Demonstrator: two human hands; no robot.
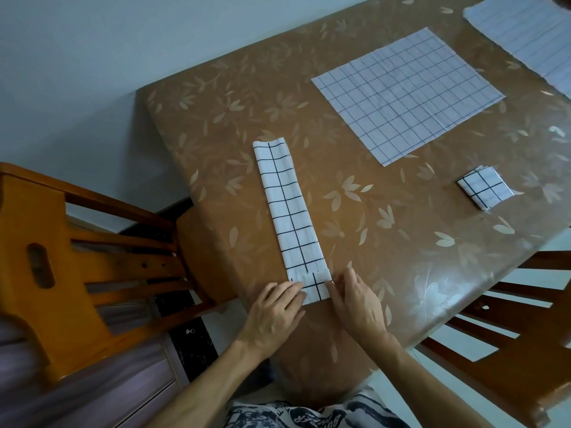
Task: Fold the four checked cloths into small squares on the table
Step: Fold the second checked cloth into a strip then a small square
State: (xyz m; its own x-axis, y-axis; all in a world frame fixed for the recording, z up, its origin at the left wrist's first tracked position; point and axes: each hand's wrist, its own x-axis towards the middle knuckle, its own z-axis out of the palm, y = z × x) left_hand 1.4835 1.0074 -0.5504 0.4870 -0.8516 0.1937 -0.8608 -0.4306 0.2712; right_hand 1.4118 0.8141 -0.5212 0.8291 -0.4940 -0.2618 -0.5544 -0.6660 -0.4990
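The left grip (275,313) and the right grip (355,304) meet at the near end of the long folded strip (287,208), a white cloth with a dark check that lies on the brown leaf-patterned table (386,242). Between the two grips a short flap (315,285) of the strip's end is turned over onto the strip itself. The left grip lies apart, its fingers (293,288) fairly straight and resting flat on the strip's near left corner, just beside the flap. The right grip touches the flap's right edge with bent fingertips (336,282). The thumb is hidden, so I cannot tell whether this grip is clamped on the cloth or only pressing it.

The rest of the strip runs straight away from both grips, towards the far left edge of the table, where its far end curls up a little. Well beyond the right grip and to its right sits the small folded square (485,186). Farther off, past that square, the flat cloth (408,97) lies fully spread. The fourth cloth (525,35) lies farthest from the grips, at the far right corner, cut off by the frame's edge.

A wooden chair (61,242) stands left of the left grip, and another chair (509,350) stands right of the right grip.
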